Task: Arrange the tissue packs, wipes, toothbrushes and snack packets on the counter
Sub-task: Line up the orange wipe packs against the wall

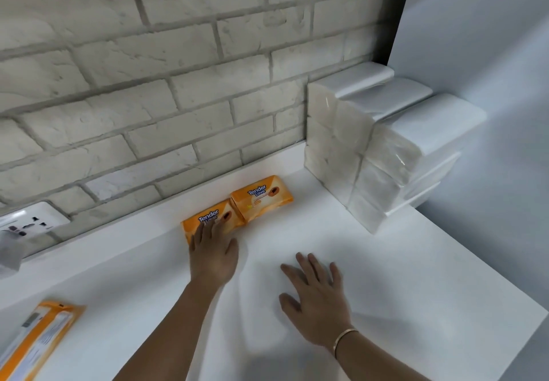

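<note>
A wipes pack [261, 198] lay on the counter [416, 276] against the wall [148, 83], with a second pack [208, 215] just left of it. Tissue packs [386, 149] stood stacked in the back right corner. A third pack [35, 339] lay front left, before a wall socket [29, 221].

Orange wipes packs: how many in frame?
3. The left pack and right pack lie side by side against the brick wall, the left hand touching the left pack. The third pack lies at the counter's near left, cut by the frame edge; more may be hidden.
</note>
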### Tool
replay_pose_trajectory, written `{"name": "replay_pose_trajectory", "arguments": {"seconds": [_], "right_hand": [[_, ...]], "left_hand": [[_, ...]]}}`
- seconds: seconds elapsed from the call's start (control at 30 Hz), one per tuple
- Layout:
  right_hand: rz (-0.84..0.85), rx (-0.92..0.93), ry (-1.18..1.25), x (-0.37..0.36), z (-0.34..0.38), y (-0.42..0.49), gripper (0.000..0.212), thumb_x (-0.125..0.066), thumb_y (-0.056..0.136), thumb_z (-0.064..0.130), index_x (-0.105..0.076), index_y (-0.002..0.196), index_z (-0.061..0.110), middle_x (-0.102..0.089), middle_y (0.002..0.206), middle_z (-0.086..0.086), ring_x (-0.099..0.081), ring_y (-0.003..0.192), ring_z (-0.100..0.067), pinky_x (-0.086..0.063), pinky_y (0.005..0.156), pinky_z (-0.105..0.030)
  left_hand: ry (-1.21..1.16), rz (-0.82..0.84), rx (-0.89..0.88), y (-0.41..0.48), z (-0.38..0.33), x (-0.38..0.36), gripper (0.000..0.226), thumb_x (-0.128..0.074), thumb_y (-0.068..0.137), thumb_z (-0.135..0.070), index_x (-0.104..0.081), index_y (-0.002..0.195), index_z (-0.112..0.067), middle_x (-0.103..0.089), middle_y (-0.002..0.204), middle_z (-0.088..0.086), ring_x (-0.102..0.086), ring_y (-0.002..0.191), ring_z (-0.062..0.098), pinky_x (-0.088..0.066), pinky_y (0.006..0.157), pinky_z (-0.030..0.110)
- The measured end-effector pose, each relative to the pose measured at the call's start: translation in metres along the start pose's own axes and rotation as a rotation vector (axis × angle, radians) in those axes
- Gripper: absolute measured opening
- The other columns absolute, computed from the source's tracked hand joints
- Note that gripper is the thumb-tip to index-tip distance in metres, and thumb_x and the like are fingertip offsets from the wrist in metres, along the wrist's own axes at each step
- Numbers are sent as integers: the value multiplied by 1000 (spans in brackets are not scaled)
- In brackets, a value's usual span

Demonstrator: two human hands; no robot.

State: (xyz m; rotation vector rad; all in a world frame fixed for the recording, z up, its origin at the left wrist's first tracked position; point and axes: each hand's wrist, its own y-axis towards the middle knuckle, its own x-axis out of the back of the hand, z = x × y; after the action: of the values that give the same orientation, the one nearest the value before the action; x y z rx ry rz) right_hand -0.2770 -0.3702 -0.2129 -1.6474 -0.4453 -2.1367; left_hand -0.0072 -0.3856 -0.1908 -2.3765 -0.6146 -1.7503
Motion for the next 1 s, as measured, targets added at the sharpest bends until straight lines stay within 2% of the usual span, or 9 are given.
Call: {"name": "replay_pose_trajectory", "arguments": {"seconds": [0.07,0.17,0.3,0.4,0.53,0.6,0.7,0.87,1.0], "right_hand": [[3,-10,5,0,-1,0,59,-40,93,66,-39,149,47,-34,165,3,-27,154,-25,-11,119,-57],[29,-12,-3,0,1,-1,60,-37,94,67,-36,151,48,-30,167,4,-23,156,-24,-9,121,-56],[47,-21,-32,1,-2,-1,61,-39,93,68,-38,150,48,-33,165,4,-28,154,-22,-12,120,-56],[42,-35,-47,-3,-6,-2,61,-36,93,68,-41,150,46,-35,164,5,-30,153,-20,-16,120,-56],[6,-72,-47,-5,-1,-16,65,-22,96,65,-44,151,39,-34,165,5,-27,154,-18,-18,123,-50],[-34,-182,-12,-5,0,-27,65,-22,95,59,-48,149,34,-38,163,2,-31,152,-21,-22,121,-53],[-31,-248,9,-12,48,-43,62,-29,89,53,-58,139,29,-48,155,-8,-39,146,-34,-29,115,-60],[73,-145,59,-18,117,-56,47,-49,82,49,-66,123,35,-56,144,-3,-47,135,-34,-36,106,-60],[189,53,197,-7,148,-63,34,-54,93,44,-61,126,44,-52,138,19,-43,134,-13,-34,109,-41]], "left_hand": [[-71,24,31,-17,2,8,30,-56,96,-34,-67,119,-19,-67,124,7,-59,118,34,-51,98,45],[-248,25,81,-50,10,25,24,-52,92,-34,-73,92,-22,-72,95,-2,-66,92,26,-55,79,36],[-449,-30,152,-102,15,50,18,-62,96,-16,-77,88,-22,-72,88,-12,-66,85,14,-53,76,32],[-514,13,293,-142,33,64,21,-64,96,-21,-74,80,-30,-72,75,-14,-67,78,9,-55,75,32],[-468,27,333,-185,78,84,22,-61,94,-26,-72,76,-31,-70,72,-14,-65,72,4,-54,69,26],[-419,11,273,-194,89,95,24,-63,95,-20,-71,75,-29,-69,75,-16,-64,78,1,-48,69,15],[-419,-72,255,-214,128,122,19,-65,97,-14,-72,91,-31,-69,94,-22,-63,93,-6,-42,75,3],[-345,-169,293,-222,186,137,14,-66,96,-11,-76,105,-15,-73,105,-4,-64,96,10,-46,82,23],[-105,-129,360,-210,235,142,32,-77,83,-10,-73,114,-6,-72,116,15,-65,103,36,-55,88,46]]}}
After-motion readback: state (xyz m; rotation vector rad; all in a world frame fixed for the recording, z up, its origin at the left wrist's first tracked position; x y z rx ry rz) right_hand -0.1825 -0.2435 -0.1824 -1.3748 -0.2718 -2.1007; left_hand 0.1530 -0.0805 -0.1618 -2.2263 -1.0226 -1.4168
